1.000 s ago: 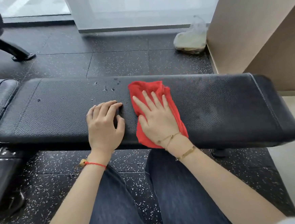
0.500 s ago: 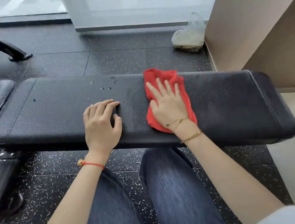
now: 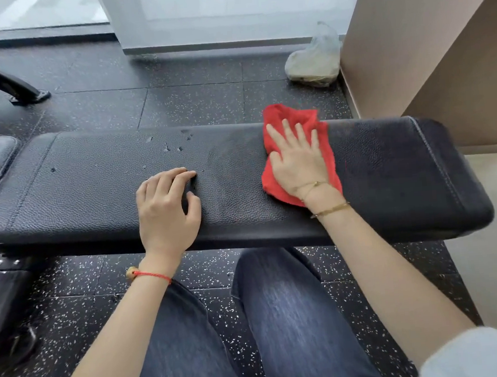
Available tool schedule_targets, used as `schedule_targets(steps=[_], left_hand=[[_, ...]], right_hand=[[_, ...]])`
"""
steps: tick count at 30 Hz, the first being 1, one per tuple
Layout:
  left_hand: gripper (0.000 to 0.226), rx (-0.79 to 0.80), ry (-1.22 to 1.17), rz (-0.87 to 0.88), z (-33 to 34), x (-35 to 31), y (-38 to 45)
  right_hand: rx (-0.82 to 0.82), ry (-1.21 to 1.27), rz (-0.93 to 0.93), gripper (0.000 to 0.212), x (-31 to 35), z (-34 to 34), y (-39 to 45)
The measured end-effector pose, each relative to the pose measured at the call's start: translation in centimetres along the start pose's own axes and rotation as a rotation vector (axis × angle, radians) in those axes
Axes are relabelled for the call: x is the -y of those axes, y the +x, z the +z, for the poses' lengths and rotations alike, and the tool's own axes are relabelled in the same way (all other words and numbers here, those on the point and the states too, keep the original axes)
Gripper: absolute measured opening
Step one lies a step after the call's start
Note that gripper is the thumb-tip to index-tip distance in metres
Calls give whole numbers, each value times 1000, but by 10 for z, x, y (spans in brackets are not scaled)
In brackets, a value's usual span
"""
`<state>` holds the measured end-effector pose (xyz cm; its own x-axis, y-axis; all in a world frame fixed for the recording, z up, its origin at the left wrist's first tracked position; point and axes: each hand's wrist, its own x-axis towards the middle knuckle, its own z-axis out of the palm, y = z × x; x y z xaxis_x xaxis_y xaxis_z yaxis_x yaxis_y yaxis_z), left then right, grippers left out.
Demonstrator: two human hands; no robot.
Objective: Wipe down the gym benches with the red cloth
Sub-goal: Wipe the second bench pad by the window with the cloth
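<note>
Red cloth (image 3: 321, 129) under my flat right hand (image 3: 297, 160) on the gym bench (image 3: 92, 182) worktop.
Soft, light, bunches easily, so I judge palm pressure holds best; left hand (image 3: 166, 212) rests loosely curled, holding nothing.

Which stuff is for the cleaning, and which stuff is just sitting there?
For the job: the red cloth, the black bench, the right hand pressing the cloth, the left hand resting on the bench.

Just lying about: the plastic bag, the machine leg.

Red cloth (image 3: 298, 151); black bench (image 3: 92, 188); speckled floor (image 3: 193, 103).
</note>
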<state>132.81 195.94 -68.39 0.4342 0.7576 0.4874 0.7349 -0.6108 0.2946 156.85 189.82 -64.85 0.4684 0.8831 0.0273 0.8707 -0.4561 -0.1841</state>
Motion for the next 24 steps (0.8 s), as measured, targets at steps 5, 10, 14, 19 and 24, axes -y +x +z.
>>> schedule_targets(steps=[5,10,14,19,24], left_hand=[[35,5,0,11,-1,1,0],[35,4,-19,3,-2,0,0],[35,15,-23,-11,-3,-1,0],[35,16,-22,-19,-3,-3,0],[35,14,-22,-3,-3,-1,0]], right_hand=[[5,27,-281,58,29,7,-53],[-32,31,-130,57,-40,-3,-70],[-37,23,146,57,-71,-13,-38],[-33,-6,-23,59,-28,-4,-44],[7,83,-243,58,-30,-4,-89]])
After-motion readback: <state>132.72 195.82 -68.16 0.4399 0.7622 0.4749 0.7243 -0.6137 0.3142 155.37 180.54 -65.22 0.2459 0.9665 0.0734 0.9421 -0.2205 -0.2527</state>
